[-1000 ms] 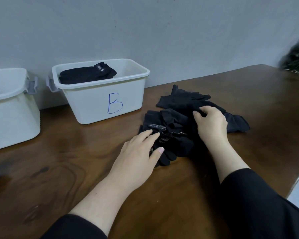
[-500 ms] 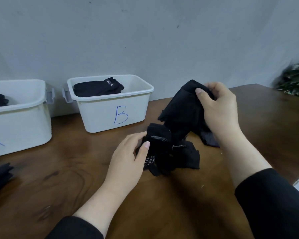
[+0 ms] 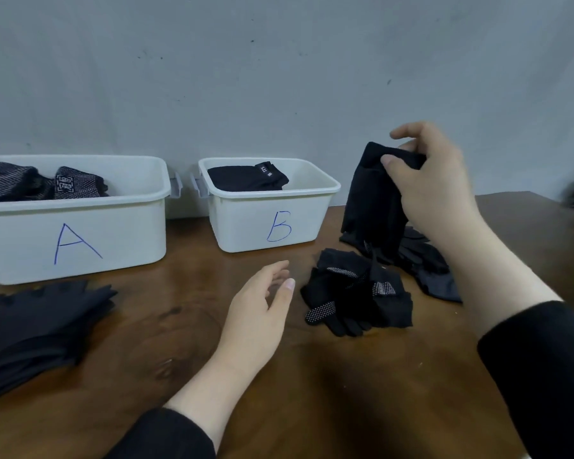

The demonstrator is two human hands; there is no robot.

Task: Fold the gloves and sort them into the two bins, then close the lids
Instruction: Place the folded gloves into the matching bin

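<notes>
Right hand (image 3: 434, 190) pinches a hanging black glove (image 3: 375, 200), left hand (image 3: 259, 313) loose and empty — snagged neighbours in the pile (image 3: 355, 289) could lift along.

The person wears a black long-sleeved top. Both sleeves, the left sleeve (image 3: 166, 435) and the right sleeve (image 3: 540, 369), are plain dark cloth with no markings and end partway along the forearms. The left hand (image 3: 256, 323) and right hand (image 3: 434, 187) are bare, with short, unpainted nails.
</notes>
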